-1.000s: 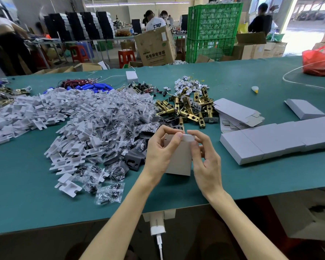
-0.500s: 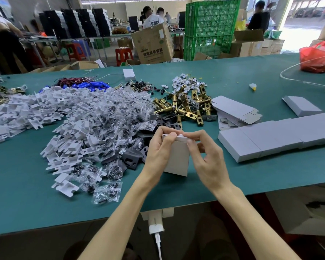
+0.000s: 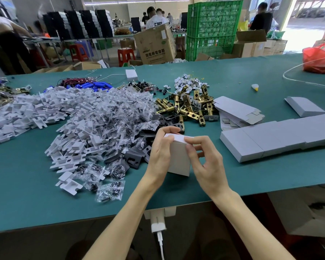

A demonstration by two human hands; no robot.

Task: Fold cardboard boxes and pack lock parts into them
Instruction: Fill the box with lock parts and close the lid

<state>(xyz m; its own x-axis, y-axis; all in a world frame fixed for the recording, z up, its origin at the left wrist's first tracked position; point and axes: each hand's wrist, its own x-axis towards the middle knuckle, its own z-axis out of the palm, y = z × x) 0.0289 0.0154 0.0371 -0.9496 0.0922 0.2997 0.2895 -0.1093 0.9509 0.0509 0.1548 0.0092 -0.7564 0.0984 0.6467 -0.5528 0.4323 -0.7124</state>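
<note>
A small white cardboard box [image 3: 178, 158] stands upright on the green table [image 3: 26, 194] near its front edge. My left hand [image 3: 160, 147] grips the box's left side, fingers curled over its top flap. My right hand [image 3: 204, 158] pinches the top flap from the right with thumb and forefinger. Behind the box lie brass latch parts [image 3: 188, 107], black plates [image 3: 135, 158], bagged screws [image 3: 111, 190] and white plastic inserts [image 3: 68, 151]. Flat box blanks [image 3: 236, 111] lie to the right.
A row of folded grey boxes [image 3: 274, 137] lies at the right, one more [image 3: 304, 106] behind it. A red bag [image 3: 319, 59] sits far right. Blue parts and wires [image 3: 90, 84] are at the back. A charger [image 3: 158, 220] hangs off the table's front edge.
Both hands stay on the box. My right thumb and forefinger have slid further over the top flap, pressing it down toward the box.
</note>
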